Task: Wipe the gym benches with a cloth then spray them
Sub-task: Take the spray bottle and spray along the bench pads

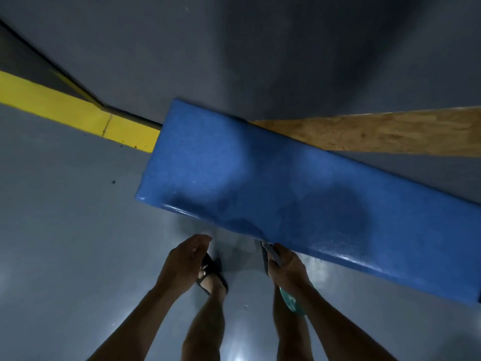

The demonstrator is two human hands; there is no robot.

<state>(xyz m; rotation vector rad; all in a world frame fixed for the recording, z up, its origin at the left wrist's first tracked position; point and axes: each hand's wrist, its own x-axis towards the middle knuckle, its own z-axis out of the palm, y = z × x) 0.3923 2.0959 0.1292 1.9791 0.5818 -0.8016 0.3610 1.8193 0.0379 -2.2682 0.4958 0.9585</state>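
Note:
A long blue padded bench runs from the upper middle toward the lower right, with darker damp-looking patches and shiny drops along its near edge. My right hand is just below that near edge and grips a spray bottle. The bottle's greenish body shows under my wrist, and its grey head points toward the bench edge. My left hand hangs to the left of it, below the bench edge, fingers relaxed and holding nothing. I see no cloth.
A grey glossy floor spreads all around. A yellow painted strip runs in from the left behind the bench. A plywood board lies behind the bench at right. My legs and a sandalled foot are below the bench.

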